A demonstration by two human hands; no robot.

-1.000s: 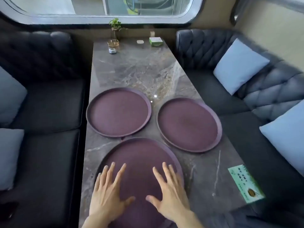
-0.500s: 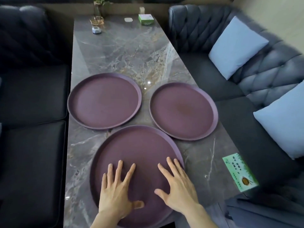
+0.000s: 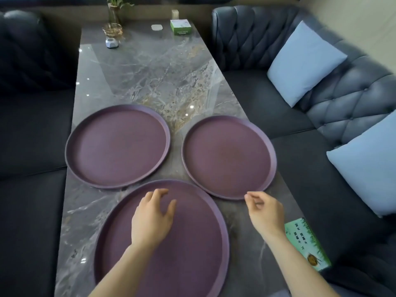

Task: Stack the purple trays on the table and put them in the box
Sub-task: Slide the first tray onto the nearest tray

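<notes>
Three round purple trays lie flat on the marble table [image 3: 150,71]. The far left tray [image 3: 117,145] and the far right tray [image 3: 228,156] sit side by side; the near tray [image 3: 192,243] is closest to me. My left hand [image 3: 152,217] hovers over the near tray, fingers curled and apart, holding nothing. My right hand [image 3: 265,213] is to the right of the near tray, fingertips just at the near rim of the far right tray, fingers loosely curled and holding nothing. No box is in view.
A green card [image 3: 306,243] lies at the table's right edge beside my right wrist. At the far end stand a plant vase [image 3: 113,24], a small grey pot [image 3: 112,42] and a green box [image 3: 180,26]. Dark sofas with light blue cushions [image 3: 304,61] flank the table.
Both hands lifted off the near tray. The left hand moved forward and curled; the right hand swung right toward the far right tray's near rim. The camera tilted down.
</notes>
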